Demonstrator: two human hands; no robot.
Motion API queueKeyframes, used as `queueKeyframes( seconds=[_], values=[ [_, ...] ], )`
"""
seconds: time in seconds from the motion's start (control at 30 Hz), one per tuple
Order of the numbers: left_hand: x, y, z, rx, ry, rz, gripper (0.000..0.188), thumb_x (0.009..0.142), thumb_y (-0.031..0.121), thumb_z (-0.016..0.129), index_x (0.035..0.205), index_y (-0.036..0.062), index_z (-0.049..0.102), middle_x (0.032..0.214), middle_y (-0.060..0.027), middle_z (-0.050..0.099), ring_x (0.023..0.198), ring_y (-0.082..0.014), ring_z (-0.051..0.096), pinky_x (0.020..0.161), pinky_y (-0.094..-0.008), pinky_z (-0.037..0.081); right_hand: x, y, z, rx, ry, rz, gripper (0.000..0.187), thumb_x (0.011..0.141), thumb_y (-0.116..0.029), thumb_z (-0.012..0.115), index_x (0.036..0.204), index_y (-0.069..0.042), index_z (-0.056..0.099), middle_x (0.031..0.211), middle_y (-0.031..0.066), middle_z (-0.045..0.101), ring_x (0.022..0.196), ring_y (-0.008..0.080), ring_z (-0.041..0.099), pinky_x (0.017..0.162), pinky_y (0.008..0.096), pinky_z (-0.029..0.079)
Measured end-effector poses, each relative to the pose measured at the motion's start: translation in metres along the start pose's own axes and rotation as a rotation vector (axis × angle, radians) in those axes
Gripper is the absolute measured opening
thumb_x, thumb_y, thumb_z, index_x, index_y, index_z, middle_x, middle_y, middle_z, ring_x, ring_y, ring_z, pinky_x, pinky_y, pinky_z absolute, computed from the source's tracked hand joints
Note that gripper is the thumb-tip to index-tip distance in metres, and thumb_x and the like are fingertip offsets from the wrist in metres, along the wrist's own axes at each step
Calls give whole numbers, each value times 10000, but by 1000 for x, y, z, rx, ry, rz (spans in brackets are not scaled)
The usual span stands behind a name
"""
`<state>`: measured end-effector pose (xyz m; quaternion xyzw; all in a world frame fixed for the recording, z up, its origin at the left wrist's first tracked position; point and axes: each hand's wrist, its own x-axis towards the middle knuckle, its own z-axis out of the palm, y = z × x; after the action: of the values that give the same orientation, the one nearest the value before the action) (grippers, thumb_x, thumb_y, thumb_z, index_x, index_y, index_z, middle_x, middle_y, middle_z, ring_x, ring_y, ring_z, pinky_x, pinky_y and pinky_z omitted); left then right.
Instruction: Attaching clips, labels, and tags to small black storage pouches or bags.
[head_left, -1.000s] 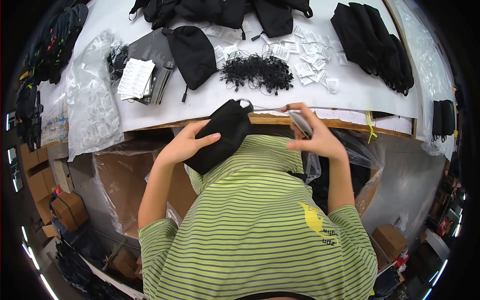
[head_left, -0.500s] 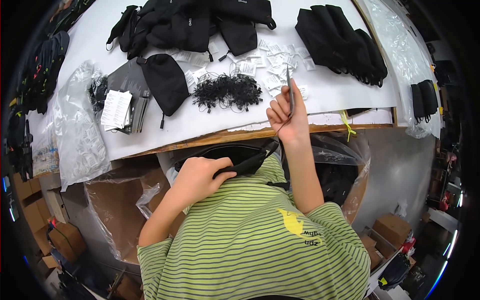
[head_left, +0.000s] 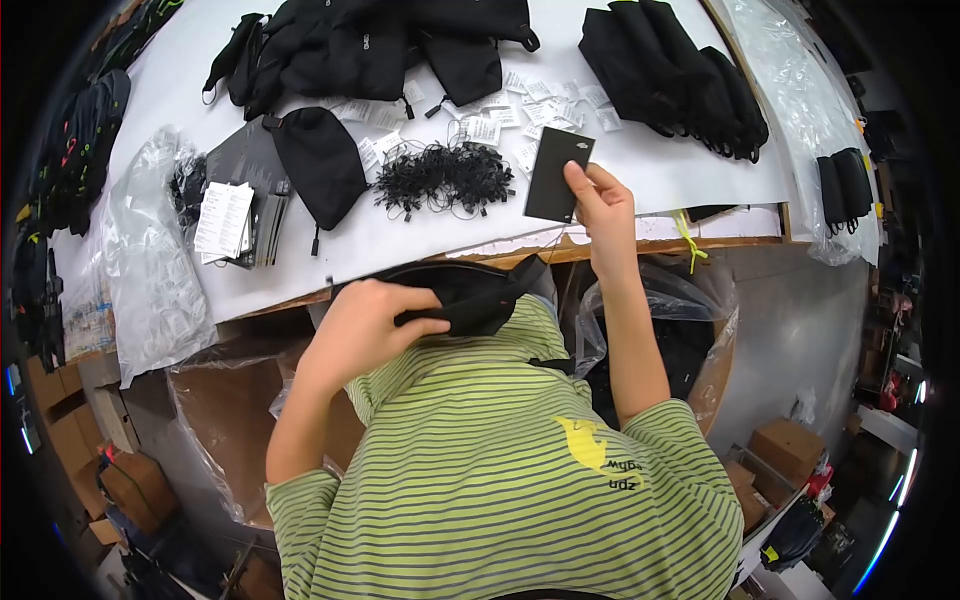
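Note:
My left hand (head_left: 362,325) grips the edge of a black fabric pouch (head_left: 478,298) with thumb and fingers, close to my waist at the table's front edge. Up over the table, my right hand (head_left: 606,206) pinches a black rectangular hang tag (head_left: 552,180) by its right side, flat face showing. A thin cord runs from below the tag toward the pouch's right end. Just left of the tag lies a heap of black tag cords (head_left: 445,182). Another black pouch (head_left: 320,165) rests farther left, next to a stack of white and black tags (head_left: 226,220).
Black pouches (head_left: 360,50) are piled at the table's back, with more black pouches (head_left: 670,80) at back right. Small white labels (head_left: 545,105) lie scattered between them. A clear plastic bag (head_left: 155,270) hangs at the left edge. Plastic-lined boxes (head_left: 225,400) stand below the table.
My right hand has turned the tag from edge-on to face-on and shifted slightly right. My left hand has moved a little left and up with the pouch.

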<state>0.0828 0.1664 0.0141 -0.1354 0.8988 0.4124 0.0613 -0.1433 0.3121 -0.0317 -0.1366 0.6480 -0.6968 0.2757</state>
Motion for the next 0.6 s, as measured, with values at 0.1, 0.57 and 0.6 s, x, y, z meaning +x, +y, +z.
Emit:
queueKeyframes(
  seconds=[0.1,0.57,0.6],
  values=[
    [7,0,0,105,-73,-15,171,775,229,698,849,76,680,845,-74,635,744,-252,617,648,-353,479,-17,-14,16,-144,-265,-55,252,855,-198,706,726,9,643,575,-103,404,536,6,283,474,207,223],
    [26,-12,2,33,-247,164,163,775,219,689,854,77,670,742,-92,648,739,-243,615,745,-368,459,-49,-20,21,-924,-873,-99,272,808,-391,685,907,-143,738,552,52,586,444,202,481,474,303,369],
    [31,-19,0,-18,-274,158,213,799,254,673,913,75,685,700,-137,641,663,-279,611,692,-354,470,-49,-20,19,-935,-932,-125,286,791,-392,702,902,-130,733,539,53,567,442,202,472,473,300,363]
  ],
)
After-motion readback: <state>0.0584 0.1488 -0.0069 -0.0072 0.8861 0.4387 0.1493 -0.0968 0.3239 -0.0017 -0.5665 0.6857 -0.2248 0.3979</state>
